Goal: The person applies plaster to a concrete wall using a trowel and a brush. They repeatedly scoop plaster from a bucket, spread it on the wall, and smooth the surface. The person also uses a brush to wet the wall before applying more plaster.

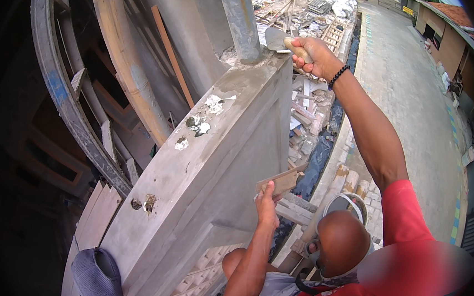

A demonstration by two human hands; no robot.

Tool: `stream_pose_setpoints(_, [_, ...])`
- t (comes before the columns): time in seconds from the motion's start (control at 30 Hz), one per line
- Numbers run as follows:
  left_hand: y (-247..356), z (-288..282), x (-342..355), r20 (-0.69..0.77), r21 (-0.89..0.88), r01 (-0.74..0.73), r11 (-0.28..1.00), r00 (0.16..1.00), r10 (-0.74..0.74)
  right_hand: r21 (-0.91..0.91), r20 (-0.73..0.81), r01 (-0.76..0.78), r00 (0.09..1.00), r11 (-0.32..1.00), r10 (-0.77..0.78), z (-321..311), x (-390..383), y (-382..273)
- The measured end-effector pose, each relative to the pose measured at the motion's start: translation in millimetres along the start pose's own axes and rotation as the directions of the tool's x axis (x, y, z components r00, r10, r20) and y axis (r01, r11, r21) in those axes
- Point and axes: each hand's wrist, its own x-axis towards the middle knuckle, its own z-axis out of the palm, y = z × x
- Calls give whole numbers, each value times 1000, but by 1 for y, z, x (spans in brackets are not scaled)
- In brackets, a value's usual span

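Note:
My right hand, with a black bead bracelet at the wrist, is closed round the pale handle of a trowel. The metal blade is at the far end of the concrete wall top, beside the foot of a grey metal post. Whether the blade touches the mortar there I cannot tell. Lower down, in front of the wall's side face, my left hand grips a flat brown board by its near end. Darker, damp-looking mortar lies around the post's foot.
White splashes and small holes mark the wall top, and a grey knit cap lies at its near end. A bucket stands below on my right. Bamboo poles lean at left; a water-filled ditch and rubble lie beyond, alongside a road.

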Motion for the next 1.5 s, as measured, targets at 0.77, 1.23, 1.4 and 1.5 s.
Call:
stream_pose_setpoints(0.77, [-3,-3,1,86,46,-5,999,996,1,4,-47,70,996,998,-69,5,22,-16])
stream_pose_setpoints(1.23, [0,-6,-2,44,141,22,990,999,-28,-107,23,-65,997,992,67,17,45,-17])
stream_pose_setpoints(1.4, [2,-11,-3,10,149,14,989,1000,-16,-255,29,41,999,966,-34,-1,40,-11])
stream_pose_setpoints(1.5, [-1,-12,-2,3,147,16,989,1000,-17,-173,-69,101,991,980,-114,-21,37,-23])
